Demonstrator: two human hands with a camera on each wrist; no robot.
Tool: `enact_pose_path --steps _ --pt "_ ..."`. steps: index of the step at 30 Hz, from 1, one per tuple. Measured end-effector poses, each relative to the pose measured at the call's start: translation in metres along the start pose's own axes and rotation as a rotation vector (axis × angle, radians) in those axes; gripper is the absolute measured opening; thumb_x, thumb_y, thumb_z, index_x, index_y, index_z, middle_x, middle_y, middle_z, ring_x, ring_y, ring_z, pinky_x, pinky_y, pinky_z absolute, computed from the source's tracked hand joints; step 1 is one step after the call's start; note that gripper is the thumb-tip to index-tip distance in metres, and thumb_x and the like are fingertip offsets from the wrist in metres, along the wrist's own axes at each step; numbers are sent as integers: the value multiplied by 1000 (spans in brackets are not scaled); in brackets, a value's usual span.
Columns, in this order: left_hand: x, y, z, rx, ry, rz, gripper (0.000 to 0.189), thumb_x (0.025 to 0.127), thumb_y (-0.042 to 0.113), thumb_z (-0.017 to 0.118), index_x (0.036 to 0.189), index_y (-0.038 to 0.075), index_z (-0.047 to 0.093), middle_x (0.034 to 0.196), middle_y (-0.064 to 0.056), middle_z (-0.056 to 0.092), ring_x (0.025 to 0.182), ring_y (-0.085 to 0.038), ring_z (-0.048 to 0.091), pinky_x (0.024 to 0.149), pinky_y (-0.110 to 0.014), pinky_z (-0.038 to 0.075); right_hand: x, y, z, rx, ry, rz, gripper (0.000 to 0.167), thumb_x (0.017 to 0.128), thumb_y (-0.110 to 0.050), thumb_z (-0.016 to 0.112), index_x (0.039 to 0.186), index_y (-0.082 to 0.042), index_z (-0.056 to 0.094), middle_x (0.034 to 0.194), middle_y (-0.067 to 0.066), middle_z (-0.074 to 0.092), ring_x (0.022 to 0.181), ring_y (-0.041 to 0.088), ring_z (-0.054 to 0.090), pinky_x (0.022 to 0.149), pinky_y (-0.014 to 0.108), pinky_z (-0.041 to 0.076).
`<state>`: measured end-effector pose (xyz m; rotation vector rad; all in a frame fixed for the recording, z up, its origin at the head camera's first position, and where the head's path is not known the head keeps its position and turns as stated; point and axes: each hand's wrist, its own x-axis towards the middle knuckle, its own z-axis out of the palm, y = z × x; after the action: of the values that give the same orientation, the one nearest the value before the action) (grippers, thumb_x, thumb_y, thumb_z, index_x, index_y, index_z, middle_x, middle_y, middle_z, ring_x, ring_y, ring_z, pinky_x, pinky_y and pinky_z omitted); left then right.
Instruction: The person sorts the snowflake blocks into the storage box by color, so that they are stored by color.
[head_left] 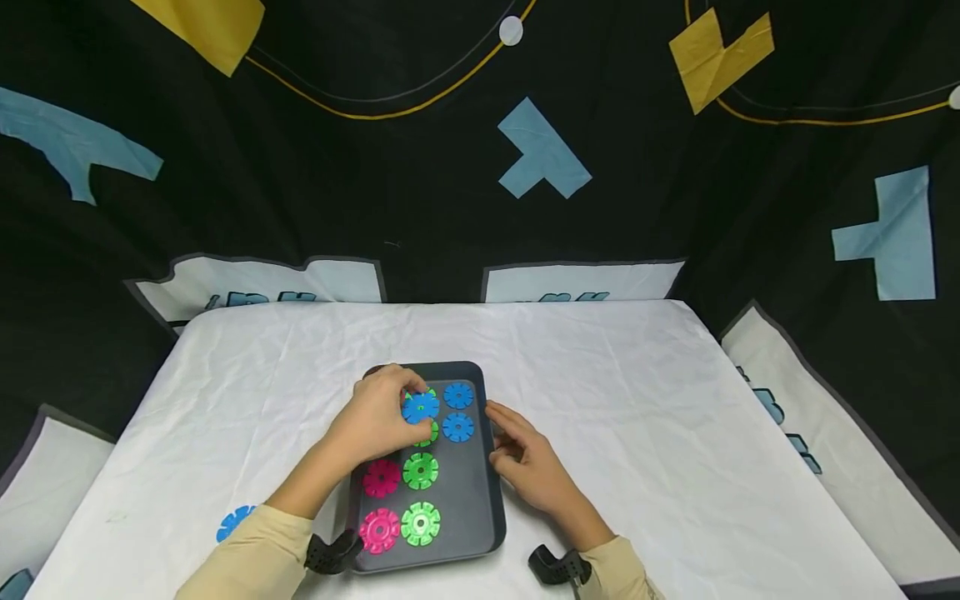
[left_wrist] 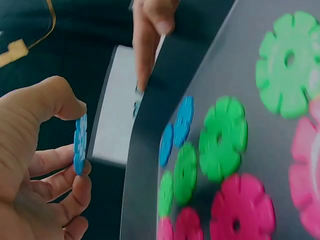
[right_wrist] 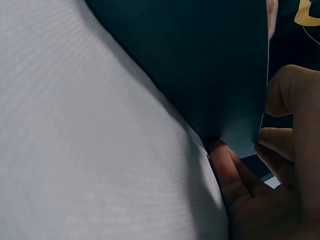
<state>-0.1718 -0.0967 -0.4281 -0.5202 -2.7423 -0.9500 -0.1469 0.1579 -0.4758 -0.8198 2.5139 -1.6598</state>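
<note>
My left hand (head_left: 375, 421) pinches a blue notched plastic disc (head_left: 421, 407) between thumb and fingers, over the upper part of a dark grey tray (head_left: 467, 500). In the left wrist view the disc (left_wrist: 80, 145) is edge-on. Two blue discs (head_left: 457, 427) lie at the tray's upper right. Green discs (head_left: 420, 471) form a middle column, the upper ones partly hidden by the held disc and hand. Pink discs (head_left: 379, 531) lie along the left side. My right hand (head_left: 531, 462) rests against the tray's right side, with fingertips (right_wrist: 222, 160) low at its outer wall (right_wrist: 200, 65).
Another blue disc (head_left: 234, 523) lies on the white tablecloth (head_left: 637, 433) at the left, partly covered by the left sleeve (head_left: 247, 554). A black curtain (head_left: 420, 192) with blue and yellow patches hangs behind the table.
</note>
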Motion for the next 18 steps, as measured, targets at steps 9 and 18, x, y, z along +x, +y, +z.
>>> enact_pose_path --steps 9,18 --pt "13 22 31 87 -246 158 38 66 28 79 99 9 70 92 2 61 80 -11 55 74 -44 43 1 0 -1 15 -27 -17 61 87 9 56 145 2 41 152 17 35 102 38 58 84 35 50" --pt "11 26 51 219 -460 244 42 67 25 82 105 13 68 101 2 65 96 -18 58 88 -55 37 0 5 -4 39 -35 -38 60 86 10 55 144 8 39 152 19 34 101 39 58 83 37 51"
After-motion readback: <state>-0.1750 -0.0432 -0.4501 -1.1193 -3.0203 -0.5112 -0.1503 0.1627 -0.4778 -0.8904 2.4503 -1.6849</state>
